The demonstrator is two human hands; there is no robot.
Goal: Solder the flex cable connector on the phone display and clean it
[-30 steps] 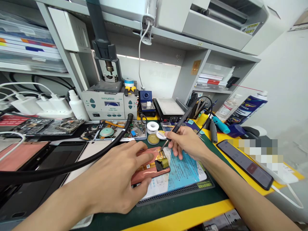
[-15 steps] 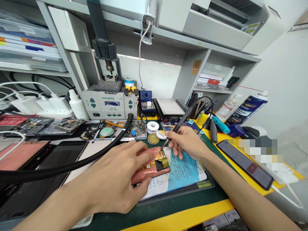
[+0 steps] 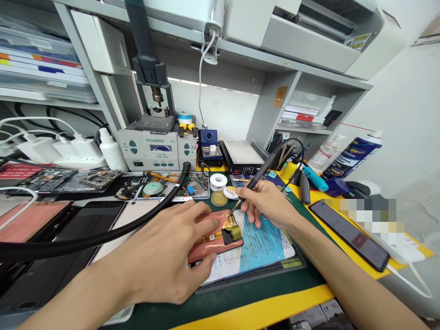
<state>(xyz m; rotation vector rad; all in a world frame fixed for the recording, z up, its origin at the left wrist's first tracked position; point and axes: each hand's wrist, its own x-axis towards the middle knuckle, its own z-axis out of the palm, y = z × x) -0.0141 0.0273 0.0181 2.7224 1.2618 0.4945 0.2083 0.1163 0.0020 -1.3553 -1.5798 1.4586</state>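
My left hand (image 3: 172, 247) lies over a copper-backed phone screen (image 3: 220, 247), fingers on top and thumb along its near edge, holding it down. That hand covers the screen's left part. A gold flex cable (image 3: 235, 232) is folded over a black patch at the screen's right end. In my right hand (image 3: 268, 201) is a soldering iron (image 3: 261, 175), gripped like a pen. Its thin tip meets the small contacts near the screen's upper right corner; whether it touches them I cannot tell. Under the screen is a blue and white printed board (image 3: 264, 247).
Behind the hands stand a solder spool (image 3: 218, 181), a round tin (image 3: 219, 199) and a hot-air station (image 3: 154, 149). A thick black hose (image 3: 137, 224) curves across the left side. A phone (image 3: 350, 236) lies at right, near a spray can (image 3: 354, 156).
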